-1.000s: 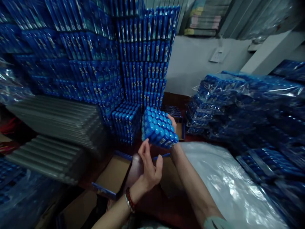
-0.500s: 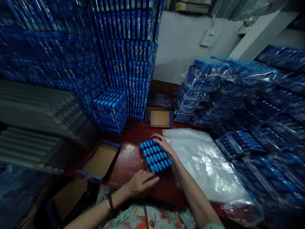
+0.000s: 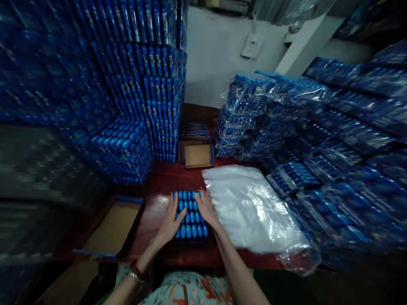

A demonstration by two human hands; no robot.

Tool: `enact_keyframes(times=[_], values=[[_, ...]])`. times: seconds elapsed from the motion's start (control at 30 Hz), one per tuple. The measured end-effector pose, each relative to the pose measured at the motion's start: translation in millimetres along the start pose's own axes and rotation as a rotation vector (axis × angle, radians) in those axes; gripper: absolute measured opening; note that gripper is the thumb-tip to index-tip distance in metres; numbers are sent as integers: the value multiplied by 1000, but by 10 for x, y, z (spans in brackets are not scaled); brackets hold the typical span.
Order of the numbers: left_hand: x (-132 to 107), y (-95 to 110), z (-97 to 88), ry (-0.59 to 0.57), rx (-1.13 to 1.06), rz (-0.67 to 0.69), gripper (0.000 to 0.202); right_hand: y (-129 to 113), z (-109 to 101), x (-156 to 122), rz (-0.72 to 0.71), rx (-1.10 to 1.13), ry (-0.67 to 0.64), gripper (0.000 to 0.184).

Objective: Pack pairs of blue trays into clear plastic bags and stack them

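A block of blue, round-topped pieces (image 3: 191, 218), set in even rows, rests on the dark red table before me. What kind of pieces they are I cannot make out. Along its left side lies my left hand (image 3: 171, 220), fingers stretched forward and thumb over the top. My right hand (image 3: 205, 206) grips the far right side, with fingertips over the upper edge. The block sits squarely between both hands. Just right of it, a stack of clear plastic bags (image 3: 244, 207) lies flat.
An open shallow cardboard tray (image 3: 110, 226) lies at the left, with another small box (image 3: 199, 156) at the back. Tall stacks of blue packs (image 3: 159, 84) rise at the left. Plastic-wrapped blue packs (image 3: 248, 97) are piled at the right. A wall socket (image 3: 251, 45) is behind.
The block has turned from slanted to square with me. My left hand has moved from its near edge onto its left side. My view has swung to the right.
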State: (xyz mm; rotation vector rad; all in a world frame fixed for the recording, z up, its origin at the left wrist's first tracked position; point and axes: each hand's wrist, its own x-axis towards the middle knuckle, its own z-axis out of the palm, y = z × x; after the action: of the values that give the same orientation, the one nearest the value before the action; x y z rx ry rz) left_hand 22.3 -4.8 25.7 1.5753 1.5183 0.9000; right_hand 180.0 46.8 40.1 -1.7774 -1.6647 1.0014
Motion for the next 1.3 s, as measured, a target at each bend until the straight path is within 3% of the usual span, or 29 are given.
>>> enact_keyframes(times=[0.1,0.23,0.37,0.47,0.57,0.63,0.73,0.87,0.93,1.07,1.17,1.23,1.3], values=[[159,110,-114,94,243,83,64,-104,-44,-71,-46,-137,45,55],[395,292,-52,147,454,172,56,-325,-84,-21,-295,-289,193,56],[504,277,113,87,531,171,50,-388,9,146,-337,-381,76,44],[518,201,139,57,549,243,47,-332,95,234,-361,-315,-3,41],[521,155,96,55,579,296,44,-176,22,193,-405,-78,26,43],[528,143,65,38,593,344,43,43,-183,68,-380,25,149,43],[560,153,52,-7,611,398,42,540,-671,-229,-309,-189,298,41],[649,262,109,-131,612,501,39,1106,-1171,-520,-181,-574,271,33],[683,346,141,-187,620,510,40,1192,-1223,-512,-195,-605,279,20],[655,472,138,-217,644,411,43,1088,-1188,-371,-239,-559,330,23],[588,483,108,-188,656,366,44,1042,-1279,-407,-274,-565,227,20],[560,465,101,-169,653,336,44,1103,-1365,-503,-262,-591,137,37],[559,449,105,-165,640,312,43,1215,-1418,-588,-241,-566,126,37]])
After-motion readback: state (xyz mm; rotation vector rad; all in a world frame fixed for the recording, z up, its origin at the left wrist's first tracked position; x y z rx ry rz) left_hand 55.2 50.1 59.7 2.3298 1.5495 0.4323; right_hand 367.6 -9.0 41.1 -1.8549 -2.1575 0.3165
